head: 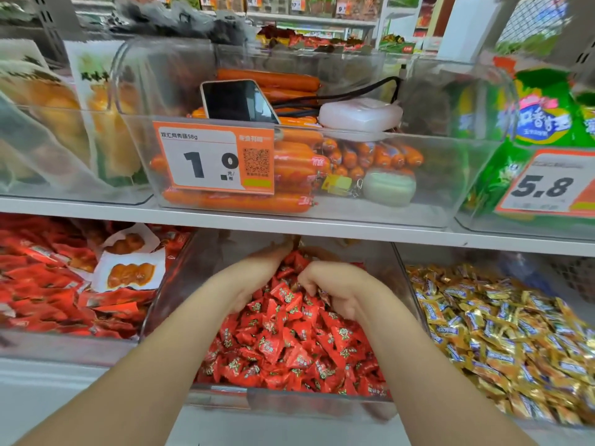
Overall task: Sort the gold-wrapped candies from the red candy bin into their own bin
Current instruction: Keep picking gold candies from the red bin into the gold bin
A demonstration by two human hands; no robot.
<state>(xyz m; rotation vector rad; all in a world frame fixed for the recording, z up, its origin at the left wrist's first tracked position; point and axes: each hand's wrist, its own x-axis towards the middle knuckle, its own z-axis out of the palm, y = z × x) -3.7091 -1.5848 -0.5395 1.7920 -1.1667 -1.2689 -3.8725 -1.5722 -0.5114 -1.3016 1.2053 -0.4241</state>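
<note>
- We are working through the searching step: both hands are down in the red candy bin (322, 402), digging among the red candies (283, 342) for stray gold ones.
- Our left hand (257, 275) is reaching toward the back of the bin. Its fingertips are buried and blurred there, so we cannot tell whether they are holding anything.
- Our right hand (338, 284) is resting on the pile with its fingers curled down into the wrappers; we cannot tell whether they are pinching a candy.
- We are seeing no clear gold wrapper on top of the red pile. The gold candies (502, 336) in plain view are lying in their own bin (450, 257), just beside on the right.
- Next, we judge, we are needing to turn up a gold piece, pinch it alone, and carry it right over the dividing wall.
- The shelf (322, 226) above is overhanging the back of the bin, crowding the reach and hiding the far candies.
- Red packets (42, 284) are filling the bin on the left; above are lying sausages (289, 169), a phone (238, 101) and a price tag (212, 157).
</note>
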